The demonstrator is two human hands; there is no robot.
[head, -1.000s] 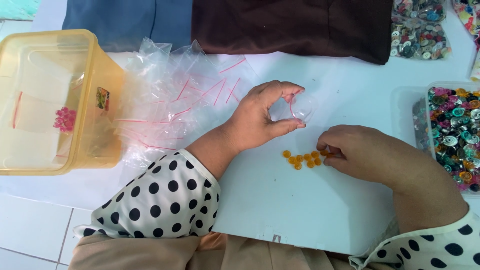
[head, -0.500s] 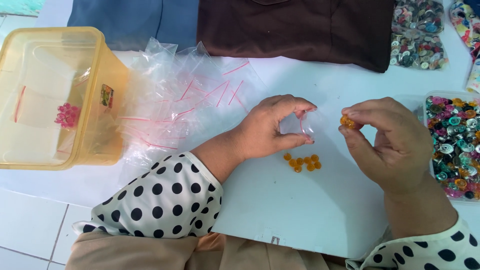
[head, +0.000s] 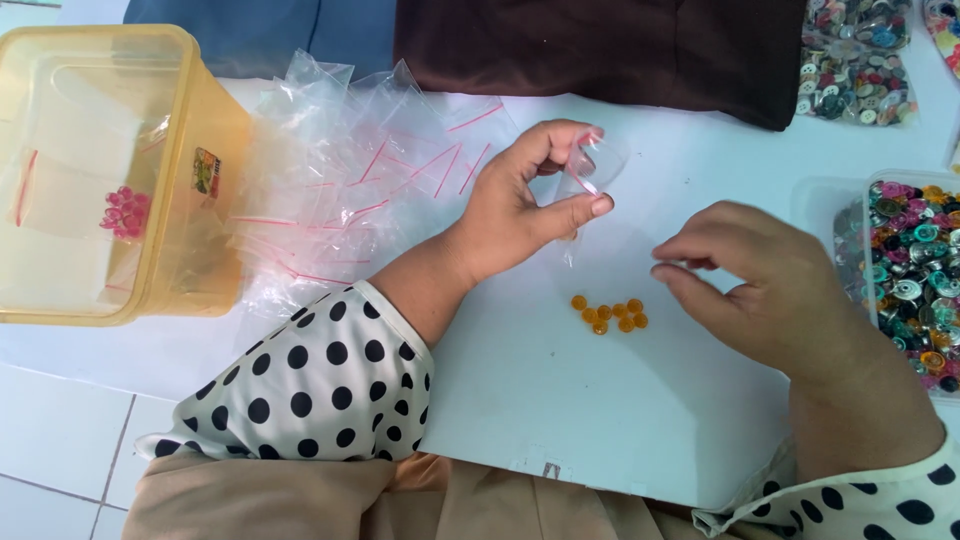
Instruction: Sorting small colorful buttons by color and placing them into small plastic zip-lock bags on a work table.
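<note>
At the far left of the frame a translucent yellow tub (head: 110,170) stands on the white tabletop (head: 560,420), with a small cluster of pink buttons (head: 122,212) showing through its wall. Just right of it, in the upper middle, lies a loose heap of clear zip bags (head: 350,190) with red seal strips. The left hand (head: 510,205), coming in from a polka-dot sleeve (head: 300,390), holds one small clear bag (head: 592,170) pinched between thumb and fingers, its mouth held open toward the right. Below and between the hands, a little group of orange buttons (head: 608,314) rests on the tabletop, untouched. The right hand (head: 770,290) hovers to the right of them, its fingers curled narrow with the tips nearly together; whether they grip a button cannot be told. To do this step well, it seems wise to keep the bag's mouth wide and steady and to pinch buttons close to its opening, so that none drops. At the right edge sits a tray of mixed coloured buttons (head: 915,280).
</note>
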